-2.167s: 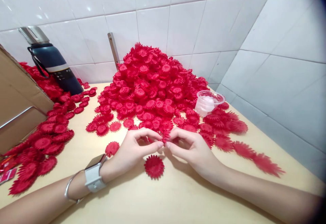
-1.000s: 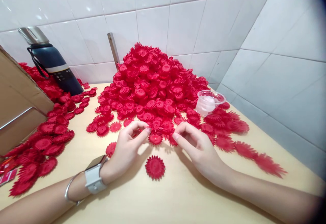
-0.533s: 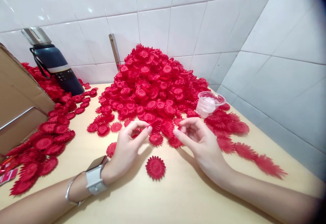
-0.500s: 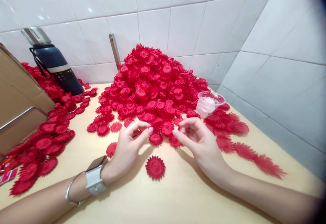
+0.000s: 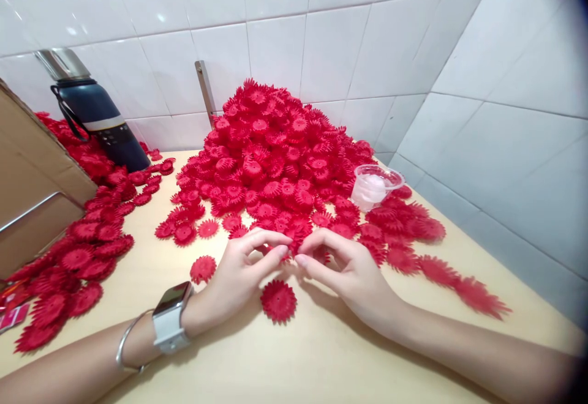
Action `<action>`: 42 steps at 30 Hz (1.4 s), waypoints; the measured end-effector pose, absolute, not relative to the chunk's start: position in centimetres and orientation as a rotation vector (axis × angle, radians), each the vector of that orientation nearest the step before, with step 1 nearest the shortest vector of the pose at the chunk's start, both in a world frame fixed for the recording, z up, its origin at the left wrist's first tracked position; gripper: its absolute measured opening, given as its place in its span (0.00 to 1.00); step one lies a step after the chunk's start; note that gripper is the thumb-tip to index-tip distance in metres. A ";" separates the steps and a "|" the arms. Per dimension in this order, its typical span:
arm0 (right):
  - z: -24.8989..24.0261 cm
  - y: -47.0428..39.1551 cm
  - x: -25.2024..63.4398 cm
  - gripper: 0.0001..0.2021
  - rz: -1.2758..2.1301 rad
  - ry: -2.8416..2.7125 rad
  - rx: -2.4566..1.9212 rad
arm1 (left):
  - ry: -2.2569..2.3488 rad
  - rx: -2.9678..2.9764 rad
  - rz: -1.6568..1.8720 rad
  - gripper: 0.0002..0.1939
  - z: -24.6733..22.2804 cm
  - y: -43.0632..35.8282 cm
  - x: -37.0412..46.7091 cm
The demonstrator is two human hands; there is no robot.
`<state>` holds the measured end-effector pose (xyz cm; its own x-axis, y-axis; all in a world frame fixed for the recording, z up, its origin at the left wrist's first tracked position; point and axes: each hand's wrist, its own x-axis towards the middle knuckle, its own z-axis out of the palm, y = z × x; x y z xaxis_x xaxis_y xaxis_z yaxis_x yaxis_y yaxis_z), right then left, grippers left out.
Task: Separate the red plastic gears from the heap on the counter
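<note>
My left hand [image 5: 243, 272] and my right hand [image 5: 351, 272] meet almost fingertip to fingertip at the front of a big pile of red toothed discs [image 5: 275, 159]. Each has thumb and forefinger closed in a pinch. Whatever lies between the fingertips is too small to make out. A single red disc [image 5: 278, 301] rests flat on the table just below my left hand's fingertips. Another disc [image 5: 203, 269] lies to the left of that hand. A watch and a thin bangle are on my left wrist.
Behind the right hand a clear plastic cup [image 5: 374, 187] with whitish contents leans among discs. At the left stand a dark blue bottle [image 5: 103, 116] and a cardboard box [image 5: 37, 177], with more discs [image 5: 80, 257] beside them. Tiled walls border the table.
Both hands have come together, the left moving right and the right moving left, and the gap between their fingertips has narrowed. The lone disc in front lies as before.
</note>
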<state>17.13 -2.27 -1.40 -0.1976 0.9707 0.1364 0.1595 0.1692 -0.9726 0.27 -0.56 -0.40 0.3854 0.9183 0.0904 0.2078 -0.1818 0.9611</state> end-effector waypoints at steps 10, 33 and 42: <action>-1.6 -2.1 17.1 0.02 0.991 -1.429 -1.176 | 1.027 1.546 0.938 0.07 -0.4 -0.6 0.3; -0.9 -2.4 17.2 0.07 1.233 -1.619 -1.056 | 1.012 1.775 0.839 0.06 0.0 -1.0 0.2; -1.6 -2.3 17.4 0.09 0.866 -1.833 -1.123 | 1.114 2.175 0.945 0.07 -0.2 -1.1 0.0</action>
<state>17.40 -2.33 -1.57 -0.2850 0.9179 0.2761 0.3692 0.3710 -0.8521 -0.04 -1.10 -0.20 0.4200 0.8385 0.3472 0.4794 -0.5298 0.6997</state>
